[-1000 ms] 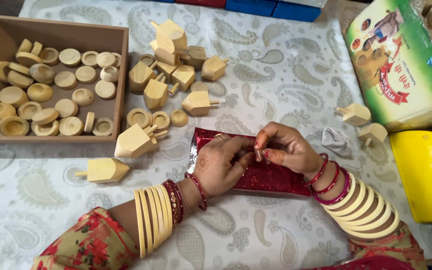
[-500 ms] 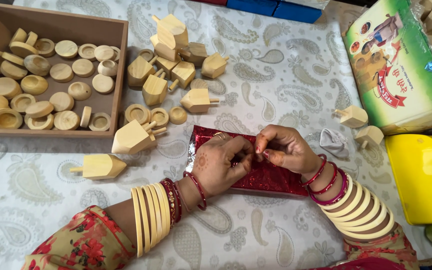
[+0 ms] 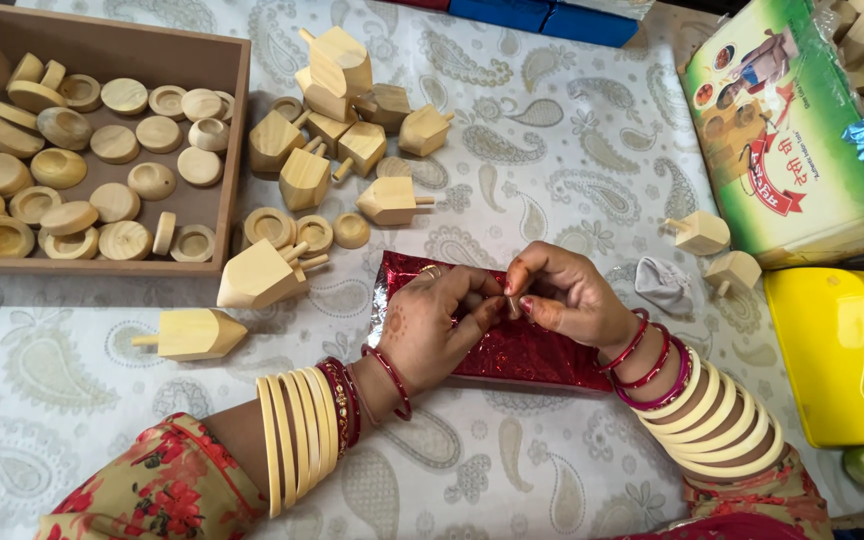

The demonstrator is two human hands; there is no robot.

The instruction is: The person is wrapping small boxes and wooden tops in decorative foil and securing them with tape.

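Both hands meet over a shiny red packet that lies flat on the patterned cloth. The left hand rests on the packet with its fingers bent toward the middle. The right hand has its fingertips pressed together there, maybe pinching something very small, but it is too tiny to make out. Just left of the hands lie 2 wooden spinning tops, and a pile of more tops sits farther up. A brown wooden tray full of round wooden discs is at the far left. To the right are 2 more small tops, a green box and a yellow tool.
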